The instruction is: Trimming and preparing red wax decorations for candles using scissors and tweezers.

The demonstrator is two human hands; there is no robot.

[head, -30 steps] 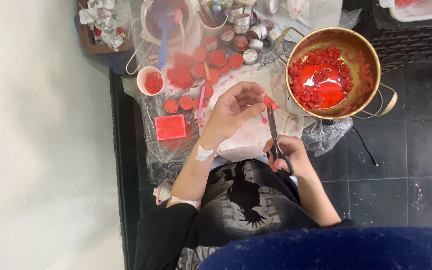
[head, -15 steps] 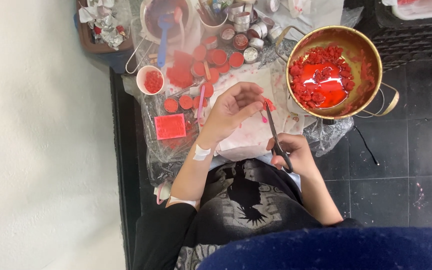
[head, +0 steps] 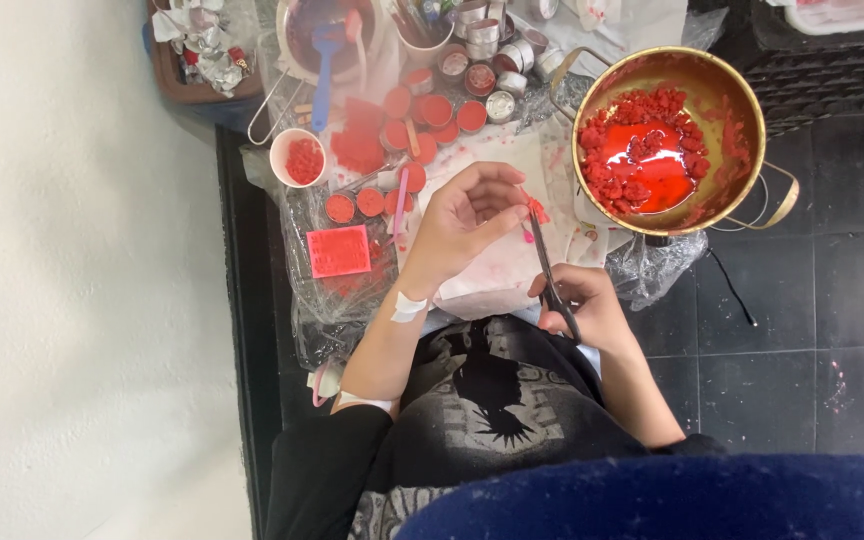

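Note:
My left hand (head: 462,218), with a white plaster at the wrist, pinches a small red piece (head: 537,209) between its fingertips above a white sheet (head: 497,275) stained pink. My right hand (head: 584,303) grips dark scissors (head: 547,265). Their blades point up at the red piece and touch it. Both hands are close together over my lap.
A brass pot (head: 742,120) of red melted wax and chunks stands at the right. Behind the hands lie several round red discs (head: 432,115), a white cup (head: 297,160) of red bits, a red square block (head: 338,250), small metal tins (head: 487,40) and a saucepan with a blue spatula (head: 324,55). A white wall is at the left and dark floor tiles at the right.
The scissors have stayed at the red piece while my right hand shifted slightly. My left hand keeps its pinch almost in place.

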